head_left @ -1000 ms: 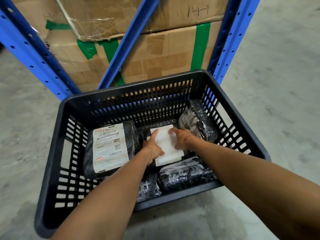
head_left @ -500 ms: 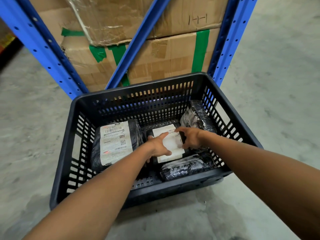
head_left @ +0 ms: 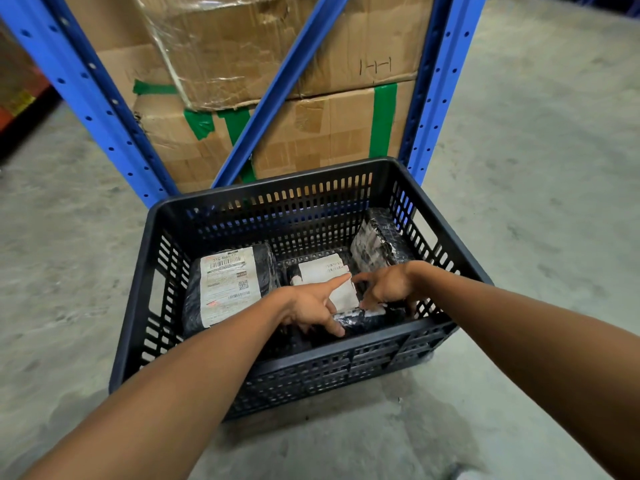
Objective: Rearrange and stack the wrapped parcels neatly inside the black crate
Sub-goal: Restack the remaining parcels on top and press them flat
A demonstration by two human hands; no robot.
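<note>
Since a second ago our hands have lifted off the middle parcel (head_left: 327,280): before, both palms lay on its white label, and now the fingers are spread above and around it. The view has also drawn back, so the black crate (head_left: 221,344) sits farther from us and more of the concrete floor (head_left: 519,168) shows.

Our left hand (head_left: 310,306) reaches in over the near wall with its forefinger stretched across the white label and the other fingers curled down toward the near parcel (head_left: 360,318); it grips nothing that we can see. Our right hand (head_left: 388,284) hangs beside it, thumb and fingers parted and bent downward, the tips touching or nearly touching the edge of the label and the near parcel. We cannot tell whether it pinches anything.

Inside the crate we see four wrapped parcels. The large parcel (head_left: 228,287) lies flat on the left, its shipping label facing up. The middle parcel lies just beside it. The near parcel rests against the front wall, partly hidden by our hands. The tilted parcel (head_left: 379,242) leans in the far right corner.

Behind the crate stands a blue rack (head_left: 433,98) holding cardboard boxes (head_left: 311,133) with green tape.
</note>
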